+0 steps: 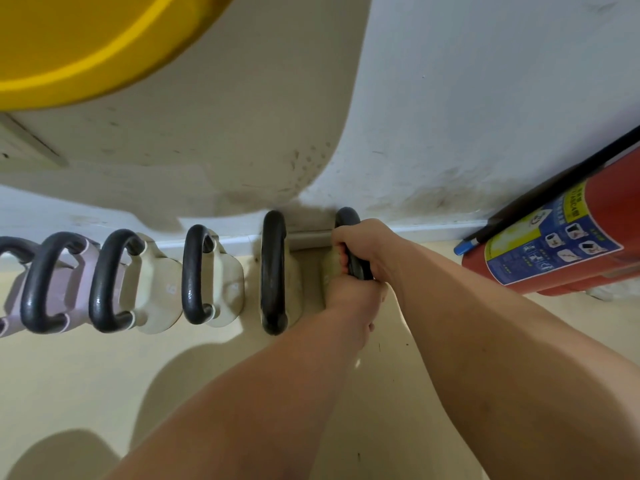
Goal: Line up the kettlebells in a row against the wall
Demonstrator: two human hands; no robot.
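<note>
Several kettlebells with black handles stand in a row along the foot of the white wall (485,98). A pinkish kettlebell (64,285) is at the left, then a cream kettlebell (156,292), another cream one (227,285) and a fourth (273,271) seen handle-on. At the right end of the row is one more kettlebell (346,218), its body mostly hidden by my hands. My right hand (363,249) grips the far part of its handle. My left hand (349,303) grips the near part.
A red fire extinguisher (561,244) leans against the wall just right of my hands. A yellow round object (79,39) hangs at the upper left. Beige floor (104,375) spreads in front of the row, crossed by shadows.
</note>
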